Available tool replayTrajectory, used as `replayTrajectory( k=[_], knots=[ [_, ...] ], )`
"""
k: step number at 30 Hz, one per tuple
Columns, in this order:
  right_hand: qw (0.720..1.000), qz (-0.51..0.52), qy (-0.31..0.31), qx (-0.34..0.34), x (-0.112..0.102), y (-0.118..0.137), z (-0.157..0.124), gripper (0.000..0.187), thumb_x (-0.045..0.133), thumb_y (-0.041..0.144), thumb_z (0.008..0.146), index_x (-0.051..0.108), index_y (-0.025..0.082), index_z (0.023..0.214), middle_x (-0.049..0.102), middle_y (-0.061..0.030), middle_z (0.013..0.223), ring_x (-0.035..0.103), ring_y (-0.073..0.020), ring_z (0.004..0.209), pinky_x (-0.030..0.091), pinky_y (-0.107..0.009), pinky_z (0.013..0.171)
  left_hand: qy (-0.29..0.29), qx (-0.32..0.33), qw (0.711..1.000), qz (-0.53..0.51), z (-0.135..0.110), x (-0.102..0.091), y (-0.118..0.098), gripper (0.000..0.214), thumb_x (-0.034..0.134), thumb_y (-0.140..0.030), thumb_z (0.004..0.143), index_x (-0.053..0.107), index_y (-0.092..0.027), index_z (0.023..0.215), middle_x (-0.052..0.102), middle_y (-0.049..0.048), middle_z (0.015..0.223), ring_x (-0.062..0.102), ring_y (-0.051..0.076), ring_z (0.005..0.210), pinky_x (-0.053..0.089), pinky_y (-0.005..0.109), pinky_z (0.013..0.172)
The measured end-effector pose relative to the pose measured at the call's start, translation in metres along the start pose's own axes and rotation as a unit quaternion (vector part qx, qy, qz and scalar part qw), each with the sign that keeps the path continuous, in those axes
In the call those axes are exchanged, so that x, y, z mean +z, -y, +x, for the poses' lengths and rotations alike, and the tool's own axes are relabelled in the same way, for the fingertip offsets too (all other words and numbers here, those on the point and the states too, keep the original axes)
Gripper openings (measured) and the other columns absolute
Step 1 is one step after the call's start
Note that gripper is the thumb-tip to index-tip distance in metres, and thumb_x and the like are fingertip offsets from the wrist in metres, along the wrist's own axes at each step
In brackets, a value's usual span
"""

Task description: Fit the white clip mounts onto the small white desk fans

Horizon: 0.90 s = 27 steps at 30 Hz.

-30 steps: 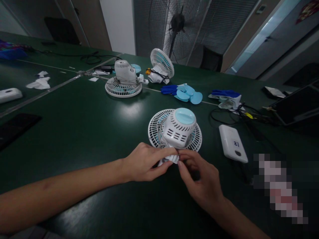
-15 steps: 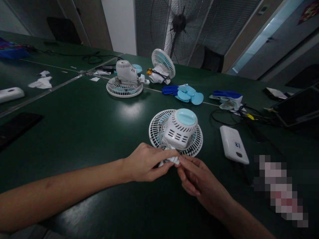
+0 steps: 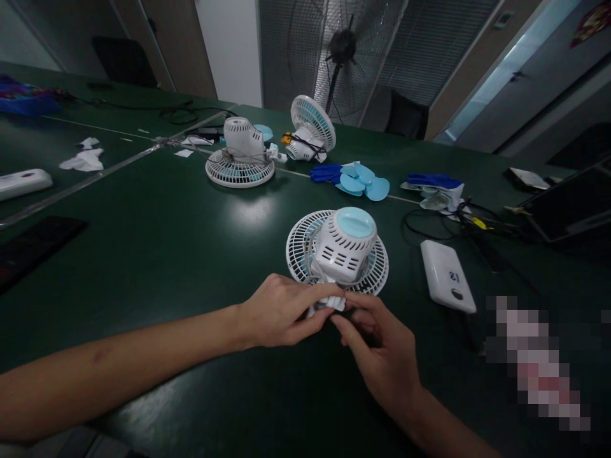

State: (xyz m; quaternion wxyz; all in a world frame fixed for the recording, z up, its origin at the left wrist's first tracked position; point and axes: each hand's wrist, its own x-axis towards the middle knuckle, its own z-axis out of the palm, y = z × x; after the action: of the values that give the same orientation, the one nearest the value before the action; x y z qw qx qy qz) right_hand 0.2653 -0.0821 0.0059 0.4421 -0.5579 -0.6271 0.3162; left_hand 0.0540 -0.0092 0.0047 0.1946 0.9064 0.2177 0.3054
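A small white ridged piece, its exact kind unclear, sits at the near edge of a fan lying face down. My left hand pinches it from the left between thumb and fingers. From the right, my right hand has its index fingertip and thumb at the piece's end, its other fingers curled. Just beyond both hands, the fan has a white slotted motor housing with a light blue cap on top. Its white round grille is flat on the table, with a pale cord looped around the housing.
Two more fans stand farther back, one face down and one tilted up. Light blue fan blades lie by blue gloves. To the right is a white case marked 18. A dark flat device lies left on the green table.
My right hand has turned, its thumb now below the white piece and its index finger along the top. My left hand keeps its pinch, and the fan stays nearly in place.
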Motion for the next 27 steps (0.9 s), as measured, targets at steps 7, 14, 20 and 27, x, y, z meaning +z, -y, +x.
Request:
replayTrajectory(
  k=[7,14,20,27],
  knots=[
    [0.997,0.026,0.051,0.059,-0.003,-0.001,0.009,0.03,0.061,0.044,0.099,0.071,0.02,0.083,0.061,0.0029,0.056,0.053,-0.0098,0.046,0.042,-0.023,0.047,0.001,0.003,1.0,-0.018,0.0,-0.001,-0.002,0.036,0.05,-0.028,0.105,0.048,-0.021,0.141,0.071,-0.003,0.081,0.063,0.01,0.059,0.048,0.021,0.057],
    [0.952,0.152,0.134,0.229,0.0,0.009,0.01,0.048,0.053,0.059,0.1,0.061,0.02,0.073,0.052,0.0046,0.051,0.044,-0.0085,0.04,0.032,-0.02,0.039,0.007,-0.005,1.0,-0.022,0.001,-0.001,-0.002,0.032,0.051,-0.028,0.104,0.052,-0.021,0.135,0.069,-0.0037,0.077,0.064,0.011,0.059,0.047,0.023,0.057],
    [0.988,-0.089,0.016,-0.125,-0.01,-0.007,0.005,0.031,0.071,0.025,0.093,0.066,0.027,0.124,0.072,-0.0006,0.088,0.065,-0.013,0.063,0.053,-0.027,0.06,0.008,-0.016,0.999,-0.026,0.001,-0.002,-0.001,0.034,0.05,-0.03,0.105,0.05,-0.022,0.139,0.068,-0.0031,0.077,0.061,0.012,0.058,0.046,0.023,0.056],
    [0.99,-0.082,0.012,-0.113,-0.011,-0.011,0.013,0.007,0.07,0.028,0.095,0.073,0.024,0.101,0.075,-0.0024,0.09,0.068,-0.0146,0.07,0.054,-0.029,0.066,0.008,-0.009,0.999,-0.031,0.0,-0.001,0.0,0.033,0.051,-0.029,0.104,0.051,-0.02,0.136,0.067,-0.0035,0.075,0.061,0.011,0.058,0.046,0.023,0.056]
  ],
)
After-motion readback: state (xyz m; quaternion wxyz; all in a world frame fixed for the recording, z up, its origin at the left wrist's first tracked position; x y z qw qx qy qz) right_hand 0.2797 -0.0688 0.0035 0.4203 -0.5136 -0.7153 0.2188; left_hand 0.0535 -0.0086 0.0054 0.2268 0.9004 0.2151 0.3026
